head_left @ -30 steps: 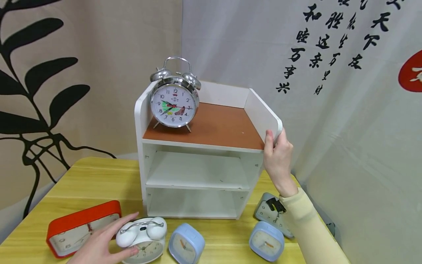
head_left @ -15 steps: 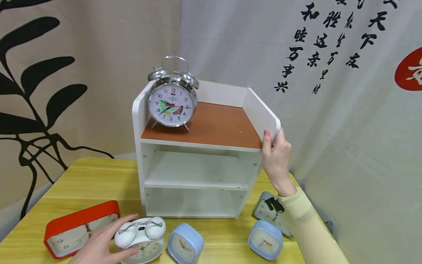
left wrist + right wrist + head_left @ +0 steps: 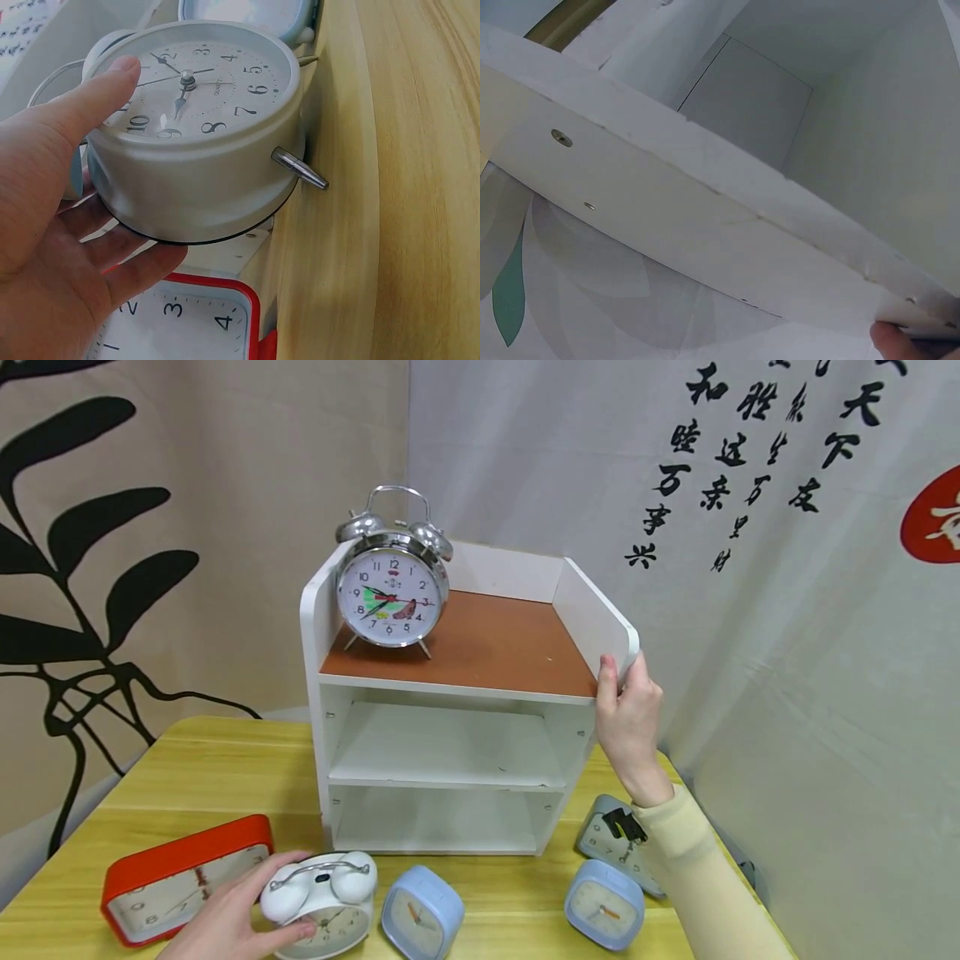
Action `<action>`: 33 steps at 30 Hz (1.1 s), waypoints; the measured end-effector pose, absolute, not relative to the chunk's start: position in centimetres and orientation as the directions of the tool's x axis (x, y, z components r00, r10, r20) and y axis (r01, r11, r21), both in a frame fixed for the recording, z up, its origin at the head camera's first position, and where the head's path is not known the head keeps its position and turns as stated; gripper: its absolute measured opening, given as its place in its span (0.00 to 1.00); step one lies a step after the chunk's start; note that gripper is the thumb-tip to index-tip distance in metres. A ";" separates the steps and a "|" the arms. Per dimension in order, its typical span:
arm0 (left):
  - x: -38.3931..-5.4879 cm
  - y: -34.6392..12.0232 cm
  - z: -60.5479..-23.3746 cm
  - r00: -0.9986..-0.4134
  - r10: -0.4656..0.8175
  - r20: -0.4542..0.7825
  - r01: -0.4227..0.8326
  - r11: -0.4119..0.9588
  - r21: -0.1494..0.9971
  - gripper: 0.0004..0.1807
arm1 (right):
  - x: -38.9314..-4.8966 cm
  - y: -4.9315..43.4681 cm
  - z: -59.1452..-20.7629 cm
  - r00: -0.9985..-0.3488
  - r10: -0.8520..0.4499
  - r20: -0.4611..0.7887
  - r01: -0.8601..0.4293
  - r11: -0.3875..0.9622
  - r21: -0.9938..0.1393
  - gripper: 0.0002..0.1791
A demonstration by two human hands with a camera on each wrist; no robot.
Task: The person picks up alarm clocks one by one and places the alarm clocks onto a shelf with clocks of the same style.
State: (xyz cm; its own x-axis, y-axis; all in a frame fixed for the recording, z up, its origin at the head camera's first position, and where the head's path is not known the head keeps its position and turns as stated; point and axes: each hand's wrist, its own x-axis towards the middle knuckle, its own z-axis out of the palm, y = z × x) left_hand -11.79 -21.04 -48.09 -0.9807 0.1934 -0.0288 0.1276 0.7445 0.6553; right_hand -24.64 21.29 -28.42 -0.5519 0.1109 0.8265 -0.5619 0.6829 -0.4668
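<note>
My left hand (image 3: 236, 910) holds a white twin-bell alarm clock (image 3: 195, 180), thumb on its face and fingers behind. In the left wrist view this clock's metal feet stick out beside the wooden tabletop. At the upper right of the white shelf unit (image 3: 446, 781), my right hand (image 3: 630, 727) grips the front edge of the side panel (image 3: 705, 225), thumb inside. On the unit's brown top, at the left, stands a silver twin-bell alarm clock (image 3: 392, 593). Left of my left hand is a red rectangular clock (image 3: 191, 852); to its right sits a light blue clock (image 3: 423, 910).
Another light blue clock (image 3: 604, 906) and a grey-green clock (image 3: 611, 839) with a black patch lie near my right forearm, which partly covers the grey-green one. All rest on a yellow wood-grain table (image 3: 225, 760). Printed curtains (image 3: 525, 460) hang behind.
The head view shifted slightly between the first and second frames. Both hands keep their holds, and the clocks and shelf unit stay in place; the left fingers have shifted only slightly.
</note>
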 end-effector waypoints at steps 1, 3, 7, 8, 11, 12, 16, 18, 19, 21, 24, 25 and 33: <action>-11.8 -21.0 -48.1 -0.981 0.190 -0.027 0.127 0.749 0.651 0.45 | -24.7 21.3 -28.4 -0.550 0.112 0.828 -0.561 0.684 -0.466 0.19; -11.7 -21.0 -48.2 -0.982 0.187 -0.020 0.130 0.751 0.648 0.45 | -24.7 21.2 -28.5 -0.547 0.114 0.830 -0.562 0.685 -0.464 0.18; -11.6 -21.0 -48.3 -0.983 0.184 -0.010 0.133 0.745 0.654 0.44 | -24.8 21.2 -28.6 -0.545 0.114 0.831 -0.565 0.681 -0.465 0.18; -11.5 -21.0 -48.3 -0.984 0.179 -0.016 0.125 0.743 0.657 0.44 | -24.8 21.2 -28.6 -0.544 0.115 0.831 -0.566 0.681 -0.465 0.18; -11.2 -21.0 -48.1 -0.989 0.144 -0.037 0.083 0.738 0.670 0.45 | -24.8 21.1 -28.6 -0.543 0.117 0.831 -0.567 0.680 -0.466 0.18; -11.1 -20.9 -48.0 -0.992 0.122 -0.034 0.068 0.743 0.666 0.45 | -24.8 21.2 -28.6 -0.543 0.118 0.831 -0.567 0.679 -0.467 0.18; -10.4 -20.9 -47.5 -0.998 0.046 0.035 0.058 0.742 0.668 0.46 | -24.8 21.2 -28.7 -0.546 0.121 0.829 -0.567 0.676 -0.471 0.18; -10.1 -20.8 -47.2 -0.998 0.011 0.063 0.051 0.731 0.681 0.46 | -24.8 21.3 -28.7 -0.549 0.121 0.827 -0.567 0.673 -0.475 0.19; -9.9 -20.8 -47.0 -0.997 -0.003 0.075 0.050 0.724 0.688 0.46 | -24.8 21.3 -28.7 -0.550 0.119 0.827 -0.568 0.672 -0.475 0.19; -9.7 -20.7 -46.5 -0.995 -0.028 0.095 0.046 0.718 0.694 0.47 | -24.8 21.3 -28.7 -0.552 0.118 0.826 -0.568 0.671 -0.476 0.19; -9.3 -20.6 -45.8 -0.992 -0.051 0.115 0.044 0.716 0.696 0.48 | -24.8 21.3 -28.7 -0.548 0.116 0.828 -0.567 0.677 -0.470 0.18; -9.2 -20.5 -45.5 -0.991 -0.054 0.122 0.046 0.715 0.697 0.48 | -24.8 21.3 -28.7 -0.546 0.117 0.830 -0.565 0.679 -0.468 0.18; -8.5 -20.2 -43.6 -0.964 -0.052 0.259 0.152 0.692 0.706 0.47 | -24.8 21.2 -28.9 -0.532 0.116 0.839 -0.567 0.686 -0.455 0.18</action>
